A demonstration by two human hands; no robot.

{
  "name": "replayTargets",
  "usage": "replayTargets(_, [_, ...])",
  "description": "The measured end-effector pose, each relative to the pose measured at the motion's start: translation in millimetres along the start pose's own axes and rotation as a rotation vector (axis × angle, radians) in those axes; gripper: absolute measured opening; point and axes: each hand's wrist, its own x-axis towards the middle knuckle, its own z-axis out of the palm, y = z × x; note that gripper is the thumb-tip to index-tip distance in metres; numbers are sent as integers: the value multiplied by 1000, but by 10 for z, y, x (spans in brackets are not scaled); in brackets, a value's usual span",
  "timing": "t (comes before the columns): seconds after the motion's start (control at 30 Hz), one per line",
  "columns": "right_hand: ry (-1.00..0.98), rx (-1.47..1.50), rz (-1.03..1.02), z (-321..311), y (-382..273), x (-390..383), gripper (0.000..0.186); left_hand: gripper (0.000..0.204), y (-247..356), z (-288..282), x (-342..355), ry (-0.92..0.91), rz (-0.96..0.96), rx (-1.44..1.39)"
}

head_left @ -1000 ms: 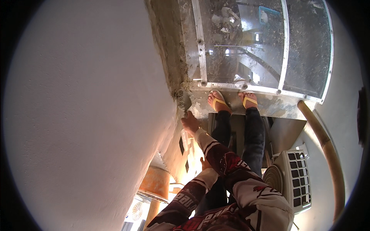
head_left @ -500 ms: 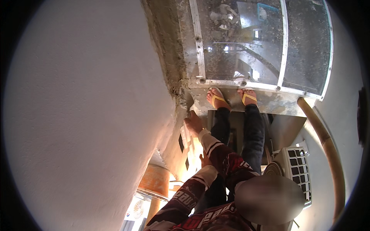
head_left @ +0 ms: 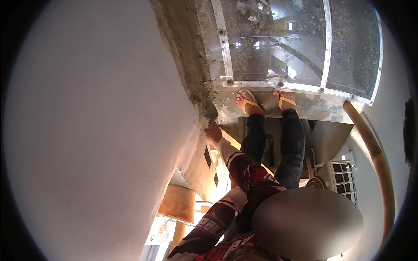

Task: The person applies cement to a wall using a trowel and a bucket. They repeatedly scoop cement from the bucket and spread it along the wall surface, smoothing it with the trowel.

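Note:
My right hand [head_left: 213, 134] is closed around the handle of a trowel, beside the foot of the white wall [head_left: 100, 122]. The trowel's grey blade [head_left: 212, 112] is against the lower end of a rough brown mortar strip [head_left: 189, 65] that runs along the wall's edge. Lower down, my left hand is almost wholly hidden behind my right forearm [head_left: 239, 163], so its fingers cannot be made out. Both my feet [head_left: 249, 103], in yellow-strapped flip-flops, stand on a narrow concrete ledge [head_left: 313, 111] to the right of the trowel.
A white-framed glass panel [head_left: 278, 83] lies just beyond my feet. Below the ledge, a drop opens around my legs. A bamboo pole [head_left: 374, 150] rises on the right, near an outdoor unit with a grille [head_left: 343, 176]. An orange tub-like container [head_left: 177, 203] is at lower left.
The trowel and my right hand have shifted slightly up and left. My left hand has become more hidden behind the right forearm. The view has tilted a little.

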Motion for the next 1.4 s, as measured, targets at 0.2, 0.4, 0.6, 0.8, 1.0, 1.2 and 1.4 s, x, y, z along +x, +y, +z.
replayTargets(0.2, [-27,-197,-68,-164,-667,-841,31,79,-98,60,-21,0,34,-163])
replayTargets(0.4, [-2,-39,-84,-204,-506,-787,28,79,-137,59,-20,3,76,-264])
replayTargets(0.6, [-49,31,-30,-280,-823,-580,26,79,-174,192,92,40,98,-424])
replayTargets(0.8, [38,-225,-365,-360,-1191,-769,23,79,-307,414,160,118,131,-712])
replayTargets(1.0, [-104,144,89,-574,-1559,-575,22,79,-415,558,216,187,214,-997])
replayTargets(1.2, [-215,261,-108,-365,-2054,-667,26,85,-579,804,444,209,150,-1239])
replayTargets(1.4, [-242,239,-80,-645,-2149,-450,22,91,187,-473,-96,21,-22,220])
